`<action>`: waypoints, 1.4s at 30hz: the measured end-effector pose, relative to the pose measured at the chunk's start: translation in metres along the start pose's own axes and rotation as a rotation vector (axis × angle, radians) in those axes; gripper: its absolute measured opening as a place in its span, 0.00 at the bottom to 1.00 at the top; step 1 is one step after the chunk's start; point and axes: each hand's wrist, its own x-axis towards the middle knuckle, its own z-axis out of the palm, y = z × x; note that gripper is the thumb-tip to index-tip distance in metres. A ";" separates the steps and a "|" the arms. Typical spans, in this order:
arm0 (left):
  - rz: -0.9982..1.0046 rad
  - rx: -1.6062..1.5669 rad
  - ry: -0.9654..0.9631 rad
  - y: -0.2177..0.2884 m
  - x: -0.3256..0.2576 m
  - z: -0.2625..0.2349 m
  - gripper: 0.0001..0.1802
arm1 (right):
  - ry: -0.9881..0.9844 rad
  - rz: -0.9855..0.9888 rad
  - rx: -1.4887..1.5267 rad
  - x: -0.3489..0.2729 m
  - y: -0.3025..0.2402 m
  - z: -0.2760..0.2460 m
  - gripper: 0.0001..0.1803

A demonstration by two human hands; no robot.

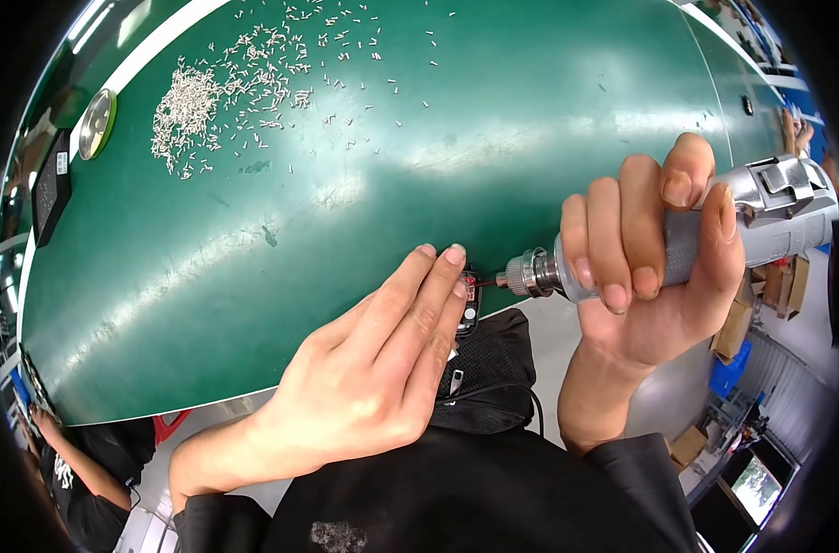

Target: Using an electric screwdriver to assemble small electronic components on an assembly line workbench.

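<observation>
A: In the head view, can any writing be read?
B: No. The black box (53,189) at the far left has one white label (62,163), but its print is too tiny.

A: How many things are there?
B: One grey power screwdriver (687,249), one small black part (466,329), one round dish (113,115) with a green rim, and far too many little silver pins (187,106) to count, heaped and scattered on the green table (530,120).

A: How does the black part look, and where is it?
B: It has a red patch (470,288) and a pale round spot. It sits at the table's near edge, between the hands.

A: And the fingers?
B: The right hand (655,249) curls around the screwdriver, its thin tip at the red patch. The left hand (383,341) has straight fingers side by side, touching the part; its thumb is hidden, so nobody can tell if it pinches.
</observation>
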 end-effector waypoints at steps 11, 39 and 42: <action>-0.002 -0.014 0.031 -0.002 0.000 0.003 0.23 | -0.059 0.025 0.025 0.003 -0.001 -0.004 0.13; 0.012 0.035 0.135 0.002 -0.022 -0.005 0.23 | -0.600 -0.040 0.216 0.023 -0.002 0.008 0.08; -0.182 0.085 0.107 -0.005 -0.052 -0.028 0.23 | -0.477 -0.109 0.391 0.008 -0.016 -0.009 0.09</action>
